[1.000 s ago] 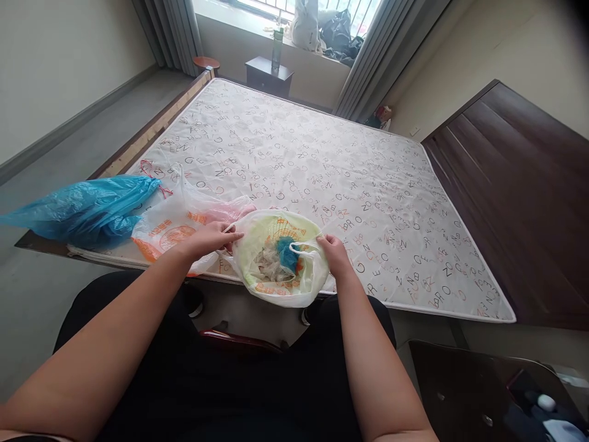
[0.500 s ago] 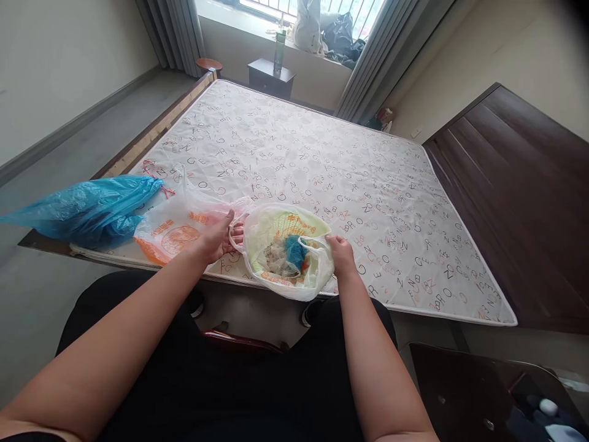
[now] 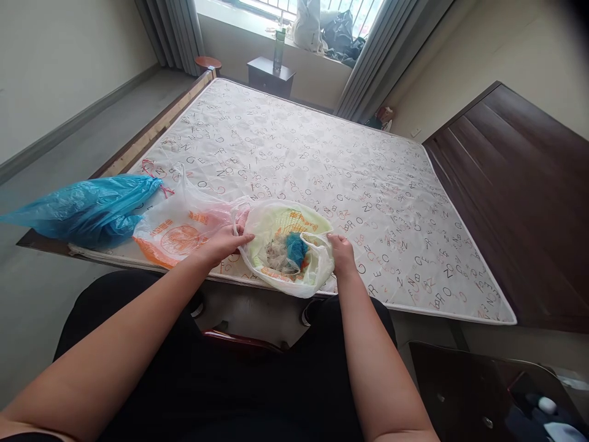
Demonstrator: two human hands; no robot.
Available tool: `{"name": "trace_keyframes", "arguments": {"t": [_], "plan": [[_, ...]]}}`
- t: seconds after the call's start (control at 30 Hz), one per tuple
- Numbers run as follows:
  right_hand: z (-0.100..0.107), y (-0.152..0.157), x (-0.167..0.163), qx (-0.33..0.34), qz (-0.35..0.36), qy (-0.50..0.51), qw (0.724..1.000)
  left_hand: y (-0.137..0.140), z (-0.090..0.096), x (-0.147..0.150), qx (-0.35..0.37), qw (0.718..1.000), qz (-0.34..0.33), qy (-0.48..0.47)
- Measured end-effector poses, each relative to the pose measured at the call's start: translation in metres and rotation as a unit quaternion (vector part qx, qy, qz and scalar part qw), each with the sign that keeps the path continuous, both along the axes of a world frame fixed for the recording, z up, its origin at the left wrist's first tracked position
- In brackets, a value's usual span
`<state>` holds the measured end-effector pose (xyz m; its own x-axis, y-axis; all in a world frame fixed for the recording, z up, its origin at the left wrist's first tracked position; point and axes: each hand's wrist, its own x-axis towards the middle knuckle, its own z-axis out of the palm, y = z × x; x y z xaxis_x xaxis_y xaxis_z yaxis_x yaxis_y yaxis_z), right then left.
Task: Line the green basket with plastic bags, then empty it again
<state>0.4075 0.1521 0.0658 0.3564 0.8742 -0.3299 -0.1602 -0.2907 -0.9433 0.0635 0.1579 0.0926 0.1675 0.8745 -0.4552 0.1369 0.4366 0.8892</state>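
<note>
A white plastic bag (image 3: 304, 286) lines a pale green basket (image 3: 277, 222) at the near edge of the mattress. Inside lie crumpled clear plastic (image 3: 277, 255) and a blue wad (image 3: 296, 250). My left hand (image 3: 232, 240) is closed on the bag at the left rim, thumb over the edge. At the right rim, my right hand (image 3: 341, 252) pinches the same bag near its loop handle. Beside my left hand a white and orange plastic bag (image 3: 179, 236) lies flat, and further left is a blue plastic bag (image 3: 87, 205) with red ties.
The letter-printed mattress (image 3: 294, 153) lies on a wooden bed frame (image 3: 161, 126) with a dark headboard (image 3: 515, 202). A nightstand (image 3: 270, 75) with a bottle (image 3: 278, 50) stands beyond it. At lower right is a dark table (image 3: 460, 393) with a phone and a white ball.
My left hand's fingers, spread beside the bag handle before, have closed on the bag's left rim. The right hand keeps its hold, and the basket has hardly moved.
</note>
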Motion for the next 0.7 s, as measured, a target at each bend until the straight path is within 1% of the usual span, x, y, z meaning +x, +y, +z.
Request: {"name": "trace_keyframes", "arguments": {"t": [0.07, 0.13, 0.2, 0.27, 0.33, 0.4, 0.5, 0.53, 0.6, 0.67, 0.7], "plan": [[0.000, 0.000, 0.000, -0.003, -0.005, 0.000, 1.000, 0.002, -0.003, -0.001, 0.035, 0.998, 0.016, 0.043], [0.002, 0.000, 0.000, -0.007, -0.016, 0.006, 1.000, 0.005, -0.002, -0.002, 0.084, 0.989, 0.060, 0.103], [0.003, 0.000, -0.001, -0.008, -0.025, 0.013, 1.000, 0.007, 0.001, -0.003, 0.127, 0.973, 0.112, 0.157], [0.004, 0.000, -0.001, -0.008, -0.029, 0.014, 0.999, 0.007, 0.005, -0.002, 0.145, 0.965, 0.145, 0.163], [0.003, 0.001, -0.001, -0.010, -0.030, 0.015, 0.999, 0.005, 0.010, 0.000, 0.130, 0.972, 0.158, 0.113], [0.000, 0.002, 0.000, -0.015, -0.030, 0.017, 0.999, 0.003, 0.014, 0.003, 0.086, 0.985, 0.146, 0.038], [-0.004, 0.002, 0.004, -0.017, -0.038, -0.013, 0.999, 0.000, 0.018, 0.005, 0.014, 0.996, 0.083, -0.039], [-0.003, 0.002, 0.006, -0.008, -0.044, -0.041, 0.998, 0.000, 0.018, 0.005, 0.007, 0.997, 0.064, -0.049], [0.002, -0.001, 0.008, 0.027, -0.052, -0.124, 0.991, 0.000, 0.018, 0.004, 0.021, 0.998, 0.046, -0.048], [0.011, -0.007, 0.009, 0.081, -0.039, -0.226, 0.970, 0.001, 0.017, 0.003, 0.042, 0.998, 0.034, -0.026], [0.017, -0.011, 0.008, 0.110, -0.020, -0.279, 0.954, 0.001, 0.018, 0.004, 0.047, 0.999, 0.024, -0.014]]}}
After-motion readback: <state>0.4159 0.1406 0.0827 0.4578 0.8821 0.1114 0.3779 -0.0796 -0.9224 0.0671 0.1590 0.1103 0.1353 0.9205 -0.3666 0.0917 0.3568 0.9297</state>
